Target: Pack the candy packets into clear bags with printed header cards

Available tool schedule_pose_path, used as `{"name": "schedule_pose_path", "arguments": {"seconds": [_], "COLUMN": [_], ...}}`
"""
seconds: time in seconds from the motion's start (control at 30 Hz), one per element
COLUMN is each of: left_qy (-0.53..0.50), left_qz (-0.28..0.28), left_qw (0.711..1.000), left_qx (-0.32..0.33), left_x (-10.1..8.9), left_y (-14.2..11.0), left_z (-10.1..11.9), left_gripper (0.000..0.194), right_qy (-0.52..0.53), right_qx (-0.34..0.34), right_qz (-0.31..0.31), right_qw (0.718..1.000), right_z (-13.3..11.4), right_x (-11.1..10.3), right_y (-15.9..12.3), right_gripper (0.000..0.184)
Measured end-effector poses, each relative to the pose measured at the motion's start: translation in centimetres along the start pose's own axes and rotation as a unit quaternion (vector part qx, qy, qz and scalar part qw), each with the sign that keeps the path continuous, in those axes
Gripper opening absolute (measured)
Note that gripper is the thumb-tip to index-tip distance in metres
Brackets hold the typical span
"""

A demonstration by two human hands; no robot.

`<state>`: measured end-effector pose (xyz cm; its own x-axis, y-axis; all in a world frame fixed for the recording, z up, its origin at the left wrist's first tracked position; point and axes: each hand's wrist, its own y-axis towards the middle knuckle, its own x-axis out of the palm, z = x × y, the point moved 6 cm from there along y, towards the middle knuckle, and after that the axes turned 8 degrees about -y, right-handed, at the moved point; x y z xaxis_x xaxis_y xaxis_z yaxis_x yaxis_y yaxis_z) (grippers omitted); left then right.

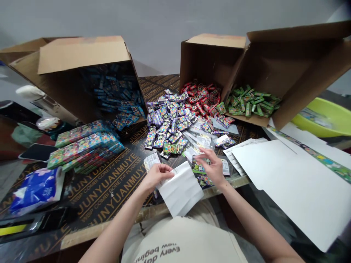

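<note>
Pinching a white sheet [181, 190], the left hand [156, 176] curls shut. The right hand [212, 168], half open, touches a packet [199, 167].

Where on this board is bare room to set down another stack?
The widest bare patch is the black printed board, between the stacked packets, the blue bag and your left hand. The middle is crowded: purple packets and red packets pile up between the cardboard boxes.
</note>
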<state>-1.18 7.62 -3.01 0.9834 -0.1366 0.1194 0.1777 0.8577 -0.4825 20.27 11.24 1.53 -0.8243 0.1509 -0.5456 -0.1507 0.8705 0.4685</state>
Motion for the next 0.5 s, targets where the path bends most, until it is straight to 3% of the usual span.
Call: {"name": "schedule_pose_path", "arguments": {"seconds": [0.17,0.27,0.37,0.43,0.5], "left_qy": [0.075,0.145,0.176,0.196,0.218], "left_qz": [0.027,0.061,0.084,0.097,0.104], "left_qw": [0.995,0.982,0.974,0.969,0.963], "left_qx": [0.067,0.106,0.114,0.117,0.123], "left_x": [-0.2,-0.7,-1.2,-1.3,-1.0], "left_y": [0.9,1.5,2.0,2.3,3.0], "left_z": [0.2,0.3,0.2,0.3,0.7], "left_gripper": [0.027,0.023,0.020,0.017,0.015], "right_qy": [-0.193,-0.263,-0.282,-0.281,-0.252], "right_qx": [0.032,0.043,0.030,0.026,0.044], "right_qz": [-0.035,-0.078,-0.100,-0.064,0.023], "right_qw": [0.980,0.961,0.954,0.957,0.966], "right_z": [6.8,10.4,11.9,11.8,11.3], "right_x": [-0.5,-0.4,-0.4,-1.4,-3.3], "right_y": [0.8,0.1,-0.3,0.4,1.6], "right_gripper": [0.068,0.067,0.060,0.057,0.058]}}
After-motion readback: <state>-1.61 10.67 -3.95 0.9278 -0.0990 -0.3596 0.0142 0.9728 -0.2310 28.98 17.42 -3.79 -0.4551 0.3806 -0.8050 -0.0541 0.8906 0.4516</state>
